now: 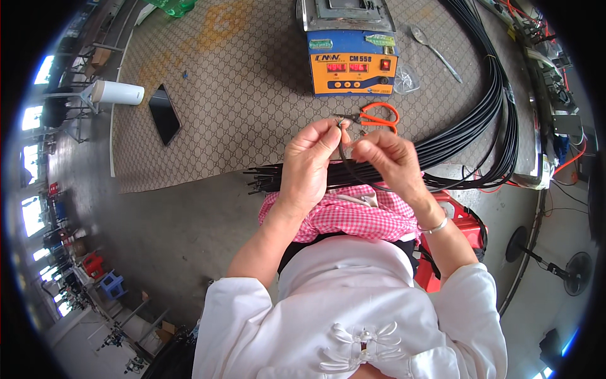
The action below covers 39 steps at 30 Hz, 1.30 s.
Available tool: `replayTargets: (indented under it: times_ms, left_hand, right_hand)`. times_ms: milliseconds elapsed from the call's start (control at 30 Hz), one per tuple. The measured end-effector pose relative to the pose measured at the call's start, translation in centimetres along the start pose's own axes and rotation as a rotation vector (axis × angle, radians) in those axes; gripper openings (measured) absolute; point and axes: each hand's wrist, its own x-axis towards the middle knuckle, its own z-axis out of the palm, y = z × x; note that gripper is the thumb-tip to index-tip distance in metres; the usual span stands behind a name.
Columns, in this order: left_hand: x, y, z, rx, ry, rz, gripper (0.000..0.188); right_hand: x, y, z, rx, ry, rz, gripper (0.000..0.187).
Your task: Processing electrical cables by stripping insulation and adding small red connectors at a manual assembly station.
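My left hand (307,163) pinches a black cable (344,151) near its end, between thumb and forefinger, above the table's front edge. Thin strands seem to stick out at the cable's tip. Close on its right, my right hand (392,159) has thumb and fingers pressed together beside the cable; whatever is between them is too small to make out. Just beyond both hands lie scissors (396,114) with orange handles. A thick bundle of black cables (489,117) curves along the table's right side, its cut ends (262,179) pointing left, under my hands.
A blue-and-orange bench unit (353,69) with red displays and a metal top stands at the back. Near it are a clear plastic piece (406,79) and a spoon (438,55). Left on the patterned tabletop (221,114) are a phone (165,115) and a white cup (120,93).
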Motion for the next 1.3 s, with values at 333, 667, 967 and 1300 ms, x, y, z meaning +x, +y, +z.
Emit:
replayTargets:
  times_ms: [333,667,967,1300]
  left_hand:
    - [-0.4,0.0,-0.4,-0.002,-0.037,-0.042,0.021]
    - [-0.4,-0.2,-0.8,-0.038,-0.005,-0.066,0.019]
    - [-0.3,0.1,-0.8,-0.055,0.039,-0.121,0.020]
    - [-0.1,-0.1,-1.6,-0.211,-0.014,-0.354,0.024]
  right_hand:
    - [4.0,1.7,-3.1,-1.201,0.075,-0.578,0.024]
    - [4.6,2.2,-3.5,-1.214,0.055,-0.510,0.033]
    - [3.5,0.6,-4.0,-0.552,-0.047,0.017,0.035]
    - [0.7,-1.4,-3.3,-0.160,-0.206,0.015,0.035]
